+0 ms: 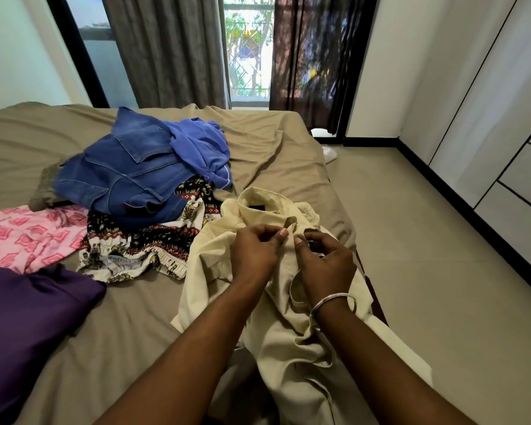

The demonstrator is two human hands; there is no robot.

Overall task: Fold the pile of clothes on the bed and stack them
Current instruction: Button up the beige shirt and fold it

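Observation:
A cream collared shirt (215,256) lies on the bed's right side, its lower part hanging toward me. My left hand (255,253) pinches the shirt's front edge just below the collar. My right hand (325,262), a silver bangle on its wrist, pinches the opposite front edge close by. Behind lies a pile: a blue denim garment (120,176), a lighter blue top (200,148), a black-and-white patterned piece (154,240). A pink patterned garment (28,237) and a purple garment (28,314) lie at the left.
The bed (273,154) has a taupe sheet, rumpled toward the far right. Beige floor (426,256) runs along the right side, with white wardrobe doors (503,118) beyond. Curtains (172,50) and a window stand behind the bed.

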